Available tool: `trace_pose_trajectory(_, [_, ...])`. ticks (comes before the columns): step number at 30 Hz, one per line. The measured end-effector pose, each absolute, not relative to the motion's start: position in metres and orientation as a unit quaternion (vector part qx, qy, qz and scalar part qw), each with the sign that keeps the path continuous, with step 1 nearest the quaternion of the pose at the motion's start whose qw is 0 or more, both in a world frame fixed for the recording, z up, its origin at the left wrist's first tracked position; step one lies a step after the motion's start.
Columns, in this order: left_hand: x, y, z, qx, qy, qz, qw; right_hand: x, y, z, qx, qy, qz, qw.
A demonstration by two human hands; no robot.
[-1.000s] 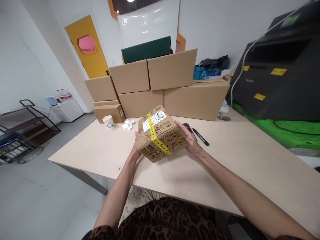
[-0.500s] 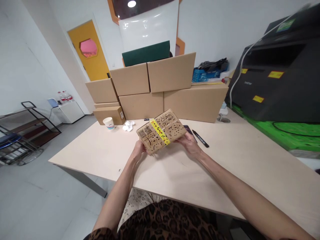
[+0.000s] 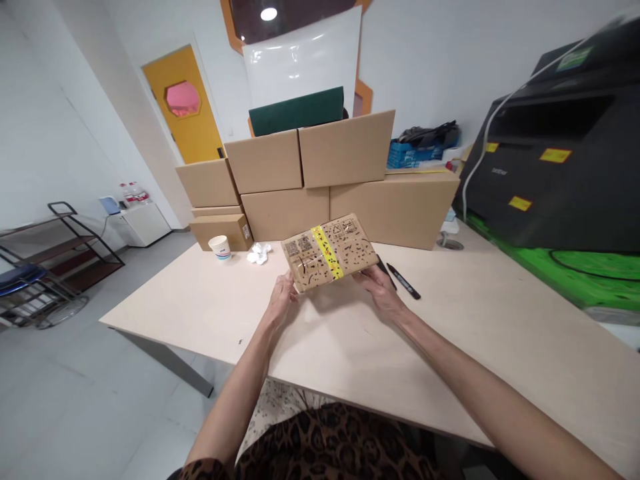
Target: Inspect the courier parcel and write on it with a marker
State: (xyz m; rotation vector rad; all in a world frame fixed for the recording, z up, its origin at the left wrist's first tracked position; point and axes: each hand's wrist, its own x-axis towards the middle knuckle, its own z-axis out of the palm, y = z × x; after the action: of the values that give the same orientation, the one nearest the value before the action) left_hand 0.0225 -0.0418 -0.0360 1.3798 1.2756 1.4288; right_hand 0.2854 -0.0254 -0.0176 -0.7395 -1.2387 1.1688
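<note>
A small brown cardboard box (image 3: 350,252), covered in black ink marks and crossed by a strip of yellow tape (image 3: 327,253), is held tilted above the table (image 3: 200,307). My left hand (image 3: 283,297) grips its lower left corner, fingers closed against the edge. At the lower right corner, my right hand (image 3: 379,288) is closed on the box, its fingers partly hidden beneath. Just right of that hand lies a black marker (image 3: 404,281). Between them, a dark flat object (image 3: 386,272) is partly covered by the box and hand.
A paper cup (image 3: 220,247) and crumpled white tissue (image 3: 259,253) stand left of the box. Large cardboard boxes (image 3: 285,217) are stacked along the back, with a green box (image 3: 297,112) on top. A big black printer (image 3: 545,140) sits at right, by a bright green surface (image 3: 565,273).
The box has tipped so more of its marked top faces me, and it has shifted slightly right. Both hands keep their hold; the view has moved a little.
</note>
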Motion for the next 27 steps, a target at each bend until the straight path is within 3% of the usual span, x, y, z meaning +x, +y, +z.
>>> trace_pose_trajectory(14, [0.029,-0.052,-0.02,0.577,0.461,0.576,0.35,0.285,-0.021,-0.028,-0.287,-0.506,0.532,0.615])
trace_pose_trajectory(27, [0.041,-0.063,-0.003,0.586,0.378,0.598,0.395,0.289,-0.021,-0.024,-0.349,-0.504,0.516,0.598])
